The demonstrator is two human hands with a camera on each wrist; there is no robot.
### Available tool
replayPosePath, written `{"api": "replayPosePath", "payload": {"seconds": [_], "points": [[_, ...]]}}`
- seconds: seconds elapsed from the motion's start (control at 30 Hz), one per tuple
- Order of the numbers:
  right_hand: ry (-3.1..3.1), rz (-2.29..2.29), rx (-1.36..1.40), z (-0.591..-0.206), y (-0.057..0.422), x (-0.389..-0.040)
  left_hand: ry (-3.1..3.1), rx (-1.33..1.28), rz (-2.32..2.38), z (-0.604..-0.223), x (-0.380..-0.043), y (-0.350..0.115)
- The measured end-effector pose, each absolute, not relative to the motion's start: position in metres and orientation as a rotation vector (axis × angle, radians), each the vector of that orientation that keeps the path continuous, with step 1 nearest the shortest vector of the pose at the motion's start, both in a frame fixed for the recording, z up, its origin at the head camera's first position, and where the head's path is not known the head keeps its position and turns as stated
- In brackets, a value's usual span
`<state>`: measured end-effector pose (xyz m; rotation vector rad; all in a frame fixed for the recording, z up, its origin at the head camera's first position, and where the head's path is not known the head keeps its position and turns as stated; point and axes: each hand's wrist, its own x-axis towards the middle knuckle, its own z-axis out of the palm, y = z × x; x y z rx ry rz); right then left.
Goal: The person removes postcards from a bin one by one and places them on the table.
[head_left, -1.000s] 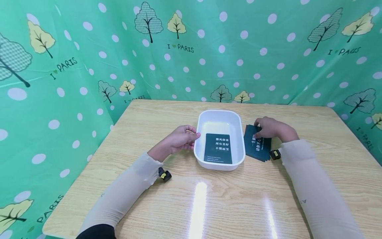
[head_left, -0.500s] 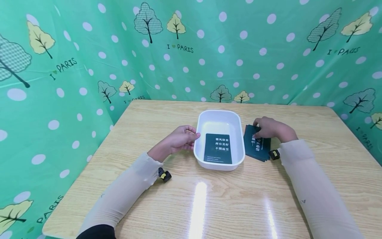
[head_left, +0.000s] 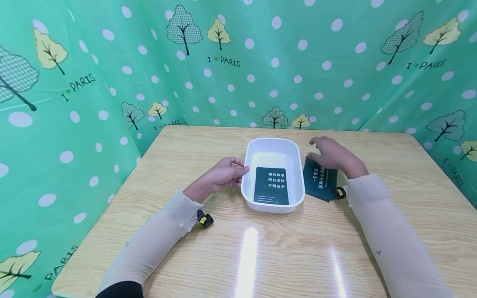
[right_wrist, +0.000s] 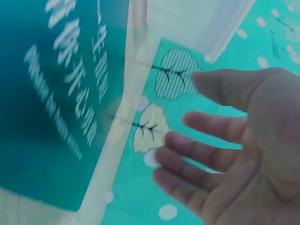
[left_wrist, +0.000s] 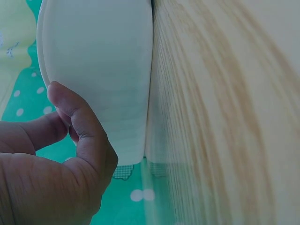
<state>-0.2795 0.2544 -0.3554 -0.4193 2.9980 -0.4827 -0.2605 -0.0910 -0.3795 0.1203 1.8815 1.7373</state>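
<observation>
A white plastic tub (head_left: pixel 273 209) stands on the table, and a dark green card (head_left: pixel 271 182) with white writing lies flat in it. My left hand (head_left: pixel 225 174) pinches the tub's left rim; the left wrist view shows the thumb (left_wrist: pixel 65 99) right at the edge of the tub wall (left_wrist: pixel 101 70). To the right of the tub lies a stack of similar dark green cards (head_left: pixel 316 182), slightly fanned. Over the far end of that stack hovers my right hand (head_left: pixel 331 154), fingers spread and holding nothing. In the right wrist view the cards (right_wrist: pixel 61 154) are apart from the fingers (right_wrist: pixel 187 145).
The tub and cards rest on a light wooden table (head_left: pixel 208 248) with glare streaks near its front. A green dotted curtain (head_left: pixel 238 82) hangs behind the table and along its left side. Small black wrist devices (head_left: pixel 205 218) sit under both sleeves.
My right hand has let go of the card stack, risen, and shifted toward the far side with its fingers opening. The left hand and the tub have stayed in place.
</observation>
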Motion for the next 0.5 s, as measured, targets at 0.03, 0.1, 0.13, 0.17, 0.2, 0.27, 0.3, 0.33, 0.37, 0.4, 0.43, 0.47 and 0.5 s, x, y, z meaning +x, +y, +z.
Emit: {"api": "replayPosePath", "payload": {"seconds": [0.03,0.1,0.13,0.17,0.2,0.27,0.3,0.33,0.37,0.4,0.43,0.47,0.5], "points": [[3.016,-0.508,-0.432,-0.354,0.251,-0.279,1.882,0.121,1.739,-0.38,-0.261,-0.091],[3.045,-0.554,-0.452,-0.353,0.243,-0.278,1.88,0.121,1.741,-0.38,-0.26,-0.091],[3.055,-0.573,-0.466,-0.353,0.24,-0.278,1.879,0.121,1.742,-0.38,-0.26,-0.092],[3.063,-0.592,-0.481,-0.353,0.236,-0.278,1.878,0.123,1.744,-0.379,-0.26,-0.092],[3.072,-0.606,-0.498,-0.353,0.232,-0.277,1.875,0.124,1.746,-0.379,-0.26,-0.092],[3.09,-0.619,-0.544,-0.353,0.225,-0.277,1.876,0.126,1.747,-0.378,-0.259,-0.092],[3.096,-0.625,-0.569,-0.354,0.222,-0.276,1.875,0.126,1.747,-0.378,-0.259,-0.091],[3.102,-0.623,-0.595,-0.354,0.218,-0.275,1.877,0.125,1.746,-0.378,-0.259,-0.091],[3.104,-0.623,-0.617,-0.354,0.214,-0.274,1.878,0.125,1.745,-0.377,-0.259,-0.091],[3.109,-0.617,-0.636,-0.354,0.211,-0.273,1.878,0.123,1.744,-0.377,-0.259,-0.091],[3.113,-0.61,-0.654,-0.354,0.207,-0.272,1.881,0.123,1.741,-0.377,-0.258,-0.091],[3.116,-0.594,-0.666,-0.355,0.204,-0.271,1.88,0.122,1.74,-0.377,-0.259,-0.091],[3.118,-0.588,-0.677,-0.355,0.201,-0.27,1.88,0.122,1.739,-0.377,-0.259,-0.091]]}}
